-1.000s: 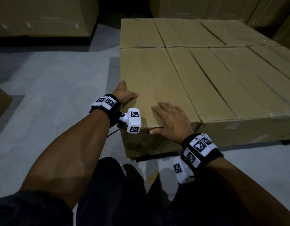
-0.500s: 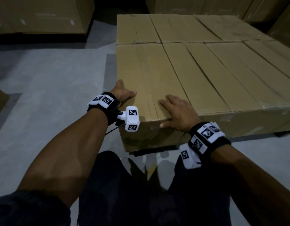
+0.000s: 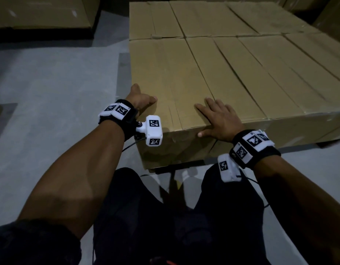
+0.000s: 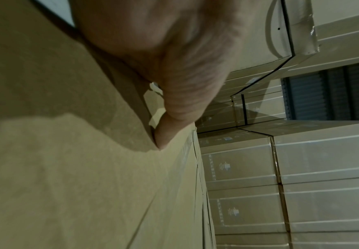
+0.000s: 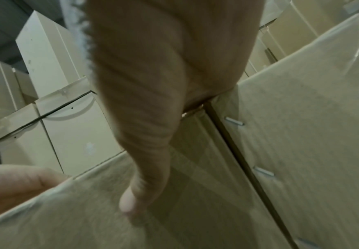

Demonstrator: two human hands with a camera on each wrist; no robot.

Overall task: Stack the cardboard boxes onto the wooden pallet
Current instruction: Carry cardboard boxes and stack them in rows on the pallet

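Cardboard box (image 3: 171,81), matte tan, rectangular, nearest of a flush layer above grey concrete floor (image 3: 50,92), left hand (image 3: 140,99) at its side edge, right hand (image 3: 219,119) flat, fingers spread; left wrist: thumb (image 4: 174,109) on cardboard; right wrist: stapled seam (image 5: 238,151).

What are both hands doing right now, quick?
Left hand: open, on the left edge of the near cardboard box, thumb on top; its fingers are hidden.
Right hand: open, flat on top of the same box.
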